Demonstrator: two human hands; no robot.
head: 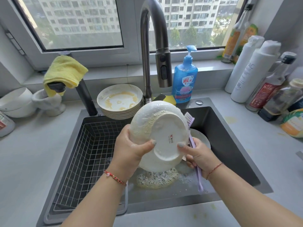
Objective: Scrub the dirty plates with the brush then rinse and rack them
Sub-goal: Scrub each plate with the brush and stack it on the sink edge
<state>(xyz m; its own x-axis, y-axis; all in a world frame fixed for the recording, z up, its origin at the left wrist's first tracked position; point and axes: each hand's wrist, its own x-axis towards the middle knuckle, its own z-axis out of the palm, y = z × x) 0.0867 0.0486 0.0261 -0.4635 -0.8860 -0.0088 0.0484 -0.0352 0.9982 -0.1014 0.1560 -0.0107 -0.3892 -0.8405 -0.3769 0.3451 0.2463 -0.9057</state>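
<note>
Both my hands are working on one soapy plate, which I am holding tilted, underside toward me, above the sink. My left hand is gripping its left rim, thumb lying across the foot ring. My right hand is doing double duty: fingers are curling round the lilac dish brush while the thumb is pressing on the plate's lower right edge. Brush bristles are standing just beside the plate's upper right rim; whether they are touching it I cannot tell.

Risk, in my judgement: suds are coating the plate, so it could be slipping from my wet fingers and striking the second plate lying in the basin below it. My right hand's split hold is weakening that side.

Yellowish foam is collecting on the sink floor beneath. Further dirty plates are waiting, stacked behind the sink beside the faucet; the wire rack is sitting in the left basin, holding no plates that I can see.
</note>
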